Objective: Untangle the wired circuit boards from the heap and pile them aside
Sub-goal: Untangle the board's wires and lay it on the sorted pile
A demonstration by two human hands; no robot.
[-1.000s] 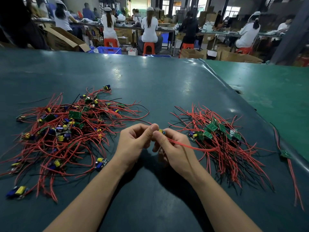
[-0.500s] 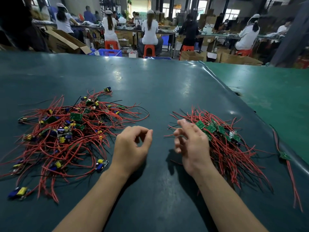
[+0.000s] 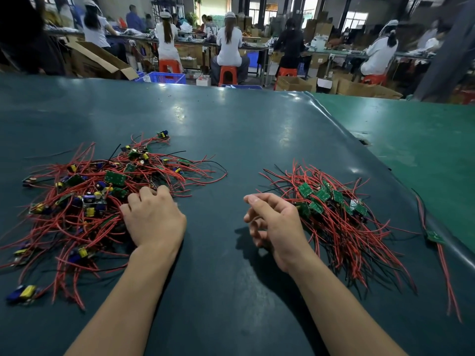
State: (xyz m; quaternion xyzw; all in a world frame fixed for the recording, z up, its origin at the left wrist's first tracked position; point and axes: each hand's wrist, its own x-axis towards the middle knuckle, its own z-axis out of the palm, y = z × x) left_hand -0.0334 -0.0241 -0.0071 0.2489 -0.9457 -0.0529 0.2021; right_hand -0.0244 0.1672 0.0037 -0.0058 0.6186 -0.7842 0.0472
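Half a sec ago our left hand (image 3: 154, 219) was hanging over the bare mat; now it's reaching into the messy heap (image 3: 95, 201) on the left w/ fingers curled down in the red wires; can't tell if it's grabbing one. Our right hand (image 3: 275, 227) is pulling back, loose & holding nothing, beside the sorted pile (image 3: 334, 214). A blue crate (image 3: 164, 77) is sitting far behind; can't see inside.

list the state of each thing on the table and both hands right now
tangled heap of red-wired circuit boards: jumbled, left hand in it
neater pile of red-wired green boards: set aside, untouched
lone wired board: apart, at the mat edge
left hand: fingers in the heap
right hand: empty, loosely curled
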